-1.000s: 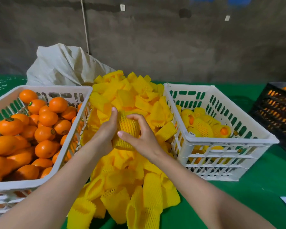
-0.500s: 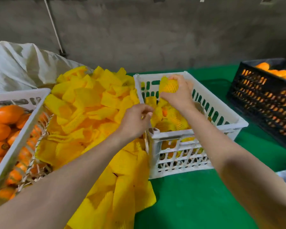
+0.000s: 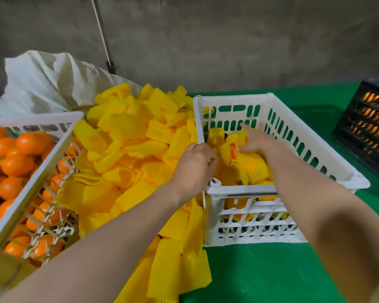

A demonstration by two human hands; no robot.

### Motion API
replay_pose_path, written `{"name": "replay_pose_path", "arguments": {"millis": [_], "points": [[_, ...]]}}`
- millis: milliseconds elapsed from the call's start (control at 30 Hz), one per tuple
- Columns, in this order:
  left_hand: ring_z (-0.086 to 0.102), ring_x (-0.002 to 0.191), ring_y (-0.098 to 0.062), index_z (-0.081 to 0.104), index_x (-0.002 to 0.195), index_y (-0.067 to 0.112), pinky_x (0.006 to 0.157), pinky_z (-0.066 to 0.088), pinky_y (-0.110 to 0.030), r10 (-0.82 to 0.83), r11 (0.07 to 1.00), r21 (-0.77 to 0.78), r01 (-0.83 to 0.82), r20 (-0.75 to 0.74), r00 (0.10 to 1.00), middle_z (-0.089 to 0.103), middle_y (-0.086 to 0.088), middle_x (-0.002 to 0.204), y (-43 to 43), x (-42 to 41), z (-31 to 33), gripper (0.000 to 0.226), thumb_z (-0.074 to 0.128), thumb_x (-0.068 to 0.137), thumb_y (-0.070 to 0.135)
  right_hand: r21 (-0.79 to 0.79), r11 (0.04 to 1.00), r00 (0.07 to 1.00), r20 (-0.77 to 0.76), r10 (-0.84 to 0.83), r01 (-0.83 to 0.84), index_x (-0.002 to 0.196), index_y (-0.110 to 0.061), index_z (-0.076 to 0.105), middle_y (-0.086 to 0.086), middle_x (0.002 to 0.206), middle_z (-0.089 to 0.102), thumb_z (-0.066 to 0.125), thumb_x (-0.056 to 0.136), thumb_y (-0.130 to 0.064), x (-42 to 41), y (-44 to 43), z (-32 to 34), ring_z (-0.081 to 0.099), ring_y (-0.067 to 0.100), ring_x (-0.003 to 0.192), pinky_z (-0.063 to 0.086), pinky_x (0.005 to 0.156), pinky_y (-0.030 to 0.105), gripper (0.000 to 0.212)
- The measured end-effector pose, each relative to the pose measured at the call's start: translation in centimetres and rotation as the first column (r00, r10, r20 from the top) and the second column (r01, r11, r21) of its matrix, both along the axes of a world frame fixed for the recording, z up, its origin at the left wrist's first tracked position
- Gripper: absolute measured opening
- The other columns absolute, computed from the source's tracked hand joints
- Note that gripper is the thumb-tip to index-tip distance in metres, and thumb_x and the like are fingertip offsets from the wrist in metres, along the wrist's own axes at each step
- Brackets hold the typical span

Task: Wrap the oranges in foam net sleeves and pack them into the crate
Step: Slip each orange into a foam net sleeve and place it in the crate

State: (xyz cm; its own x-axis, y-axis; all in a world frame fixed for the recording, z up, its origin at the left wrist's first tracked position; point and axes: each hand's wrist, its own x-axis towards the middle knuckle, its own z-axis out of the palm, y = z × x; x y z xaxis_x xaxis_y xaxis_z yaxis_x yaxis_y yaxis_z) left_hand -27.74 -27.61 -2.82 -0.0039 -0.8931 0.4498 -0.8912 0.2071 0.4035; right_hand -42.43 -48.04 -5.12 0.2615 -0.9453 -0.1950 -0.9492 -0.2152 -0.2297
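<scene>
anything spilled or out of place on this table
Nothing looks damaged. The loose foam net sleeves lie in an untidy heap between the crate of bare oranges and the packing crate, some trailing toward the near side of the green table. No orange lies outside a crate.

A rough grey wall [image 3: 228, 40] stood behind your green worktop [image 3: 260, 270].
You faced bare, mottled wall across the whole view, dimly and evenly lit. A thin pale cable [image 3: 99, 29] ran down it at a slant to a small dark fitting [image 3: 111, 67] near its foot. The worktop's bright green cover reached back toward the wall, and a crumpled white sack [image 3: 48, 84] slumped at the rear left.
</scene>
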Motion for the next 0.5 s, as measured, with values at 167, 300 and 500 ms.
{"name": "replay_pose_path", "arguments": {"millis": [167, 300, 500], "points": [[0.049, 0.121, -0.017, 0.065, 0.115, 0.006, 0.094, 0.031, -0.014, -0.110, 0.989, 0.085, 0.122, -0.138, 0.984, 0.059, -0.007, 0.129, 2.9, 1.6, 0.1, 0.024, 0.053, 0.096, 0.014, -0.450, 0.893, 0.963, 0.242, 0.119, 0.003, 0.145, -0.032, 0.025, 0.013, 0.157, 0.005, 0.063, 0.084, -0.040, 0.9, 3.4, 2.6, 0.005, 0.036, 0.144, 0.009, 0.114, 0.053, 0.073], [0.061, 0.105, -0.019, 0.068, 0.110, 0.008, 0.085, 0.046, -0.020, 0.001, 0.995, 0.098, 0.029, -0.297, 0.955, 0.067, -0.006, 0.112, 5.9, 6.8, 1.8, 0.020, 0.059, 0.092, 0.011, -0.653, 0.755, 0.808, 0.411, 0.423, -0.063, 0.121, -0.008, 0.057, 0.015, 0.134, 0.051, 0.058, 0.089, -0.018, 4.5, 8.7, 5.6, 0.044, 0.030, 0.127, 0.033, 0.105, 0.038, 0.034], [0.068, 0.088, -0.017, 0.064, 0.101, 0.020, 0.080, 0.053, -0.041, 0.231, 0.973, 0.123, -0.195, -0.498, 0.836, 0.070, -0.003, 0.096, 11.2, 15.9, 3.5, 0.011, 0.055, 0.095, 0.015, -0.546, 0.636, 0.554, 0.335, 0.762, -0.545, 0.108, -0.008, 0.065, 0.009, 0.108, 0.067, 0.062, 0.087, -0.019, 12.7, 20.7, 5.4, 0.060, 0.022, 0.099, 0.042, 0.083, 0.030, 0.024]]}}
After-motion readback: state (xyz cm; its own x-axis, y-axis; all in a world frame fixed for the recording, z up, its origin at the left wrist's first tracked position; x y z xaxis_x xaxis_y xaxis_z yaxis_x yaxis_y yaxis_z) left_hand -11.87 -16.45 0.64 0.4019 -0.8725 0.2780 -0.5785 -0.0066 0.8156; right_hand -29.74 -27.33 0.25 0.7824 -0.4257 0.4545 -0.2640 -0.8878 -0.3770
